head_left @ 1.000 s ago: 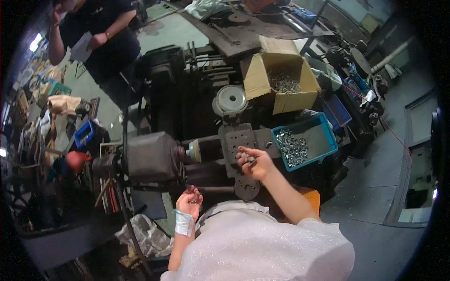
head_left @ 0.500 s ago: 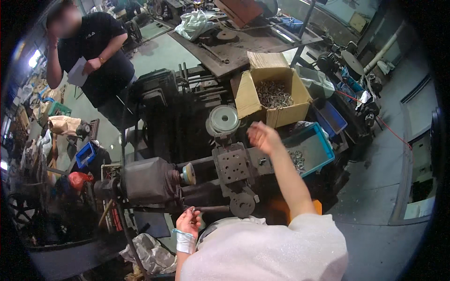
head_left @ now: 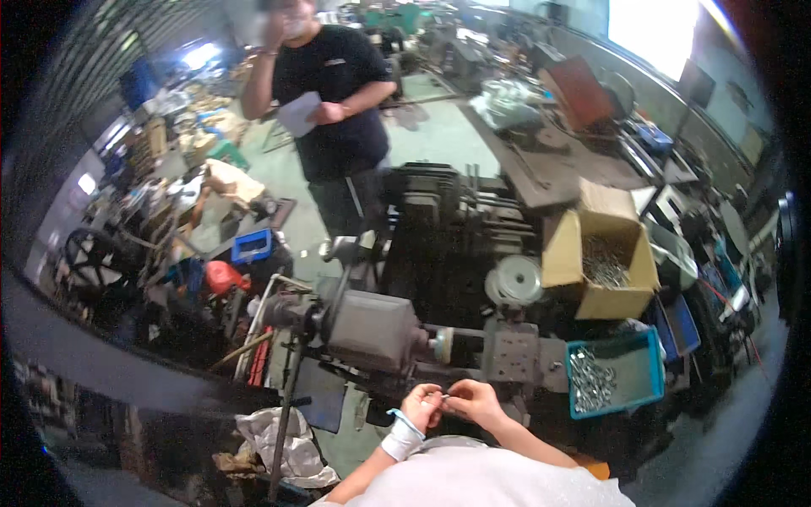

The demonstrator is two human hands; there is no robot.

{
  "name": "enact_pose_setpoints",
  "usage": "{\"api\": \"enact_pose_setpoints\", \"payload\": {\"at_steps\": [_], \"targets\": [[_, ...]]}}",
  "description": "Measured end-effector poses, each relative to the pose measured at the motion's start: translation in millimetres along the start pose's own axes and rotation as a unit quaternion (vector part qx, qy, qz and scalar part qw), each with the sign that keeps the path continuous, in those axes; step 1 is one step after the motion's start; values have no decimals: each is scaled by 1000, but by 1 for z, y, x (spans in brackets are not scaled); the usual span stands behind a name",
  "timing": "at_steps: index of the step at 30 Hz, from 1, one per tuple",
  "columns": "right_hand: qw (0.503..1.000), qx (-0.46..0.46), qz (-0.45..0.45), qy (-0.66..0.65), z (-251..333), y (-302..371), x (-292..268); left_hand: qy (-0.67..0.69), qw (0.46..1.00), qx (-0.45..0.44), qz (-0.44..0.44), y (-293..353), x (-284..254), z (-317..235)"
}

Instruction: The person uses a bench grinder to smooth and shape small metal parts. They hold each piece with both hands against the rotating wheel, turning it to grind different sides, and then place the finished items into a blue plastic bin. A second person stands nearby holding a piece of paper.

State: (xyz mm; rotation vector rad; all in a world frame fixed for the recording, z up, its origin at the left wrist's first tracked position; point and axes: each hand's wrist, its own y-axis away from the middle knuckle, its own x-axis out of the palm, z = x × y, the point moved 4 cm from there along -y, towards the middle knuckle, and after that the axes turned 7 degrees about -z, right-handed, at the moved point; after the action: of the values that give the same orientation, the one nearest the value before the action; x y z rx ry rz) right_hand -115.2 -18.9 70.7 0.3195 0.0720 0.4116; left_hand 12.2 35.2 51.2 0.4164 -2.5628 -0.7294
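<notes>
both hands, left hand [head_left: 420, 407] and right hand [head_left: 475, 400], pinched together on a small metal part [head_left: 445, 395] near the machine [head_left: 380, 331]; i judge a slip drops it underneath.

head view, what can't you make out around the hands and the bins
- Small part between left hand and right hand: too small, fingers cover it.
- Metal pieces in blue tray and cardboard box: too small to tell their kind.
- Machine: lower part hidden behind the hands.
</notes>
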Motion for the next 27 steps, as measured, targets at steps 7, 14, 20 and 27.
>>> {"api": "enact_pose_setpoints", "payload": {"at_steps": [7, 14, 20, 27], "targets": [[990, 77, 19, -119, -12, 4, 18, -13, 999, -11, 44, 1, -14, 14], [997, 47, -14, -65, 1, 5, 21, -7, 999, -36, 38, 13, -16, 5], [996, 32, -30, -82, 16, 14, 28, -25, 999, -18, 13, 23, -28, -1], [994, 23, -38, -97, -5, 6, 34, -28, 999, 7, 32, 22, -37, -1]]}}
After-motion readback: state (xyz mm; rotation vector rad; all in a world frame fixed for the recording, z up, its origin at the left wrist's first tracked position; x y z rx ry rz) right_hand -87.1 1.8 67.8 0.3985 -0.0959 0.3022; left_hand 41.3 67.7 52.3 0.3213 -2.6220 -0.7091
